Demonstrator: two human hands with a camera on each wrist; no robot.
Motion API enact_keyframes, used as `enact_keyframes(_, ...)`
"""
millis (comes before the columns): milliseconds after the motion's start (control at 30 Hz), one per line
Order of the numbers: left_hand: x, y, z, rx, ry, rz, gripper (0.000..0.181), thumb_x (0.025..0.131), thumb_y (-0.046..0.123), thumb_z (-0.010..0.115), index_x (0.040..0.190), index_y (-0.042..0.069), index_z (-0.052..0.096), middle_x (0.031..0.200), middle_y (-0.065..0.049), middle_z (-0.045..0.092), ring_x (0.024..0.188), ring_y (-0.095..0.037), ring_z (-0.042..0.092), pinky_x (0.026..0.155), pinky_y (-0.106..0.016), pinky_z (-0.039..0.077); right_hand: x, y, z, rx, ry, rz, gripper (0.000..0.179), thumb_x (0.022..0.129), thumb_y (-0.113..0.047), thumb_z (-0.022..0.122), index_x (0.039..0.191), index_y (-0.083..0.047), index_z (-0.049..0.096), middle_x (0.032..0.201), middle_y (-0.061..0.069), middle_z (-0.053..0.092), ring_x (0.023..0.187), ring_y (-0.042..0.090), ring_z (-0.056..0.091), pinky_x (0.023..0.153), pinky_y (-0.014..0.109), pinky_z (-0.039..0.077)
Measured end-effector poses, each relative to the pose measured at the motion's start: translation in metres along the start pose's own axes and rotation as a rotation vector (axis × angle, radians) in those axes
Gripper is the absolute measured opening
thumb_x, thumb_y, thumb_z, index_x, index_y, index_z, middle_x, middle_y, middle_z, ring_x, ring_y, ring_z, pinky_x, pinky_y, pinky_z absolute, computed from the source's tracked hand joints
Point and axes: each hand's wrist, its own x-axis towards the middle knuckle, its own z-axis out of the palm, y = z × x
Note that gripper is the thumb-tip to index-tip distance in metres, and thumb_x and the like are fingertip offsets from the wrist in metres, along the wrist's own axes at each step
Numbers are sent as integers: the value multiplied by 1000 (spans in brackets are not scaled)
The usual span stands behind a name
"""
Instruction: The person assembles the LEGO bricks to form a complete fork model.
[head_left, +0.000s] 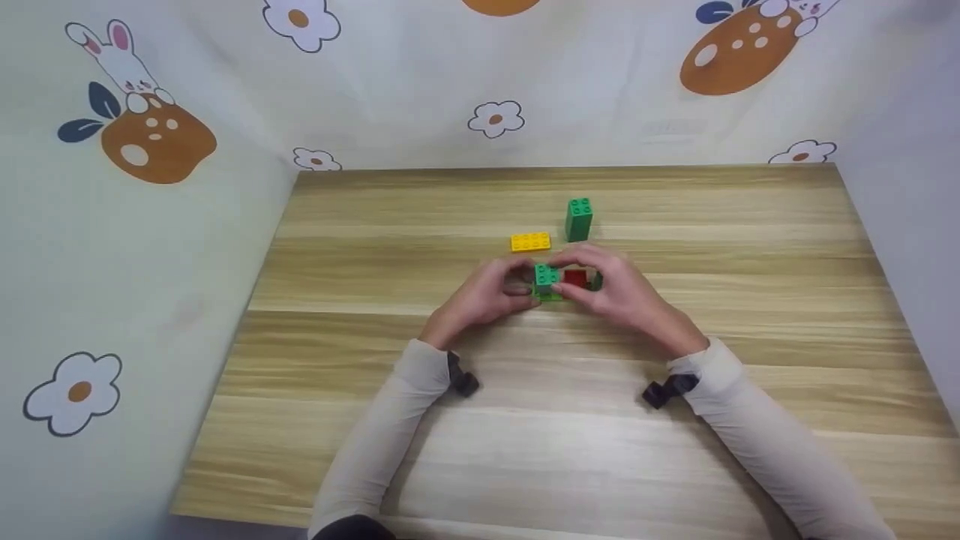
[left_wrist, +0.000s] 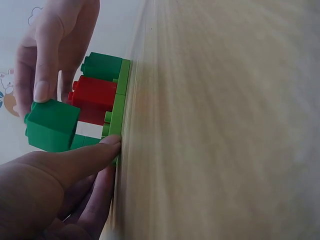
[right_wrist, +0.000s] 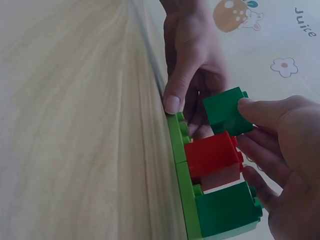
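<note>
My right hand pinches a dark green toy building brick between thumb and fingers. In both wrist views a gap shows between that brick and the flat light green base pieces, which lie on the table end to end. My left hand grips the near end of this base, thumb along its side. A red brick is on the middle of the base, across the seam. Beyond it, another dark green brick is on the other end, partly hidden by my right hand in the head view.
Behind my hands a yellow brick lies flat on the wooden table. A tall green brick stack stands upright to its right. A patterned wall covering rises from the table's back edge. Small black wrist cameras sit at both cuffs.
</note>
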Motion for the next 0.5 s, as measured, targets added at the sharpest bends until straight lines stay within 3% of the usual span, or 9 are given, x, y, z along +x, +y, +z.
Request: enact_keyframes(500, -1, 1, -1, 32, 3, 28, 46, 91, 8, 88, 133, 11, 71, 125, -7, 77, 116, -19, 74, 109, -35, 60, 1, 1, 10, -127, -28, 33, 37, 96, -19, 85, 132, -19, 77, 133, 3, 78, 125, 26, 71, 109, 50, 58)
